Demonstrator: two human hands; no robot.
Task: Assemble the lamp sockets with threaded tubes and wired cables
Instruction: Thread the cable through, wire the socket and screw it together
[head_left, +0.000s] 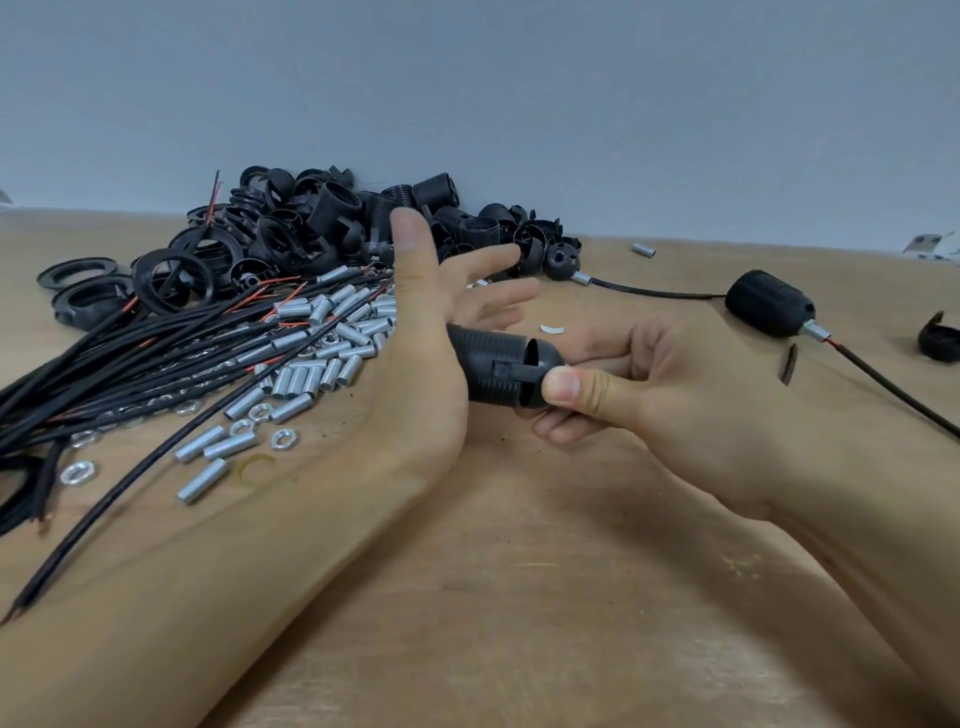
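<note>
A black lamp socket lies sideways between both hands. Right hand fingers pinch its domed cap; left hand, fingers spread, cradles the ribbed barrel.

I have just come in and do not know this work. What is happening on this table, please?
A person is assembling a black lamp socket. The right hand pinches its domed cap end, while the left hand, fingers straight, rests its palm against the ribbed body. To the left lie black cables, metal threaded tubes and nuts, behind them a heap of socket parts. One socket with a cable attached lies to the right.
</note>
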